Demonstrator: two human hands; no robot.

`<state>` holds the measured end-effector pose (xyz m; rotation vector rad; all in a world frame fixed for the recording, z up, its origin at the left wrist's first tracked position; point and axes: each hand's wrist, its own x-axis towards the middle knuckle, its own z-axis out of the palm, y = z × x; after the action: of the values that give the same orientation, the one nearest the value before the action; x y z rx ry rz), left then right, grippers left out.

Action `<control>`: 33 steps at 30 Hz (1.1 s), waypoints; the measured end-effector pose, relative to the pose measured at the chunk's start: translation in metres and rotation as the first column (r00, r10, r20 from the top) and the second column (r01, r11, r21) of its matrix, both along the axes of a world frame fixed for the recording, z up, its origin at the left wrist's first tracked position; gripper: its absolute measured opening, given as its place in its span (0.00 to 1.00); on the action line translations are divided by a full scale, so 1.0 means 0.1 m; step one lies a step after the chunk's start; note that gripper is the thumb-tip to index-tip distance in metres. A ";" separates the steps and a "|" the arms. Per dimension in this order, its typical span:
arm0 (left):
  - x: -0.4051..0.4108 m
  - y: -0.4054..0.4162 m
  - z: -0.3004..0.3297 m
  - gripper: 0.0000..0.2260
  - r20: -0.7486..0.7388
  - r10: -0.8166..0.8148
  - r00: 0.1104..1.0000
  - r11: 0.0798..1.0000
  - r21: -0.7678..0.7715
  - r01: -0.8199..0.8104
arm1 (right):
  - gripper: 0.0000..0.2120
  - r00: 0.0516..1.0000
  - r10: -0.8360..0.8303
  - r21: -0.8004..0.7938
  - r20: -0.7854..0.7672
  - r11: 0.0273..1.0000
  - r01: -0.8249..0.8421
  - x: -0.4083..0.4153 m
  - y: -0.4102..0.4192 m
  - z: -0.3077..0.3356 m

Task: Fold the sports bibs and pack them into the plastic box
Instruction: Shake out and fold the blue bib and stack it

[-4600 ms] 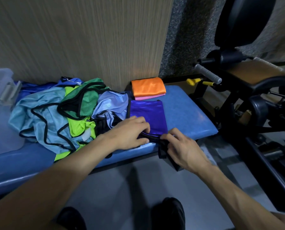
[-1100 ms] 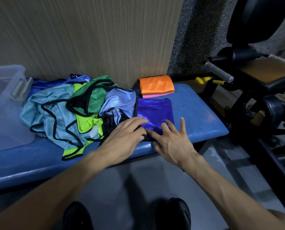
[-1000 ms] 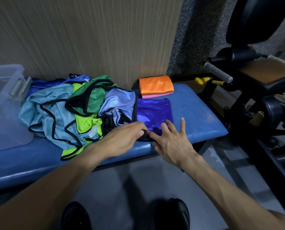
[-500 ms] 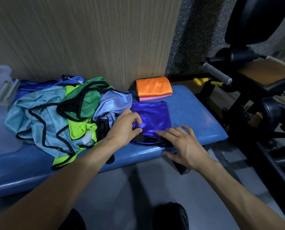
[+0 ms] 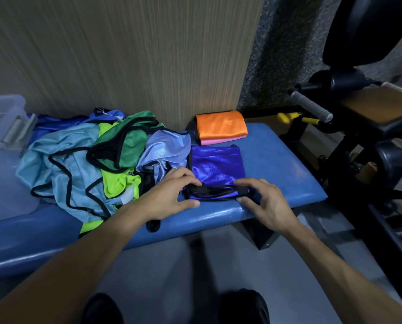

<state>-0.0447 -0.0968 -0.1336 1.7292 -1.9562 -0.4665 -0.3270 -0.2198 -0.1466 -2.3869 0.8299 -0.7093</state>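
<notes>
A shiny purple bib (image 5: 217,163) lies folded on the blue padded bench (image 5: 286,171). Its near edge, with black trim, is lifted and rolled. My left hand (image 5: 172,195) pinches that edge at its left end. At the right end my right hand (image 5: 263,202) pinches it between thumb and fingers. Behind it, against the wall, sits a folded orange bib (image 5: 221,123) on a folded pink one (image 5: 218,141). A loose heap of light blue, green and neon yellow bibs (image 5: 90,160) covers the bench to the left. The clear plastic box (image 5: 3,141) stands at the far left.
A wood-grain wall panel (image 5: 125,54) backs the bench. Black gym equipment with a grey grip (image 5: 309,106) and yellow knobs (image 5: 288,117) stands to the right. My dark shoes (image 5: 242,307) are on the grey floor below.
Both hands have come from lying flat on the purple bib to its near edge, which they have lifted and gathered between fingers and thumbs.
</notes>
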 end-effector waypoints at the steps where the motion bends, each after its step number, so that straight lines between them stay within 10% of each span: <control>1: -0.03 -0.01 -0.01 0.19 -0.004 0.021 1.000 0.999 -0.029 -0.021 | 0.18 1.000 -0.027 0.029 0.002 0.999 0.026 0.02 0.00 0.01; 12: -0.42 0.01 -0.01 0.21 -0.266 0.223 0.938 0.975 0.075 -0.210 | 0.10 0.979 -0.148 0.523 0.142 0.850 0.053 -0.19 0.18 0.31; 33: -0.61 -0.42 0.16 0.29 -0.175 0.485 0.857 0.874 0.113 -0.472 | 0.05 0.873 -0.486 0.361 -0.047 0.806 0.468 0.24 -0.21 0.29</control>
<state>-0.1062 -0.1393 -0.1179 2.0390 -1.3163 -0.4991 -0.3028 -0.2407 -0.1178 -1.8307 1.4354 -0.7197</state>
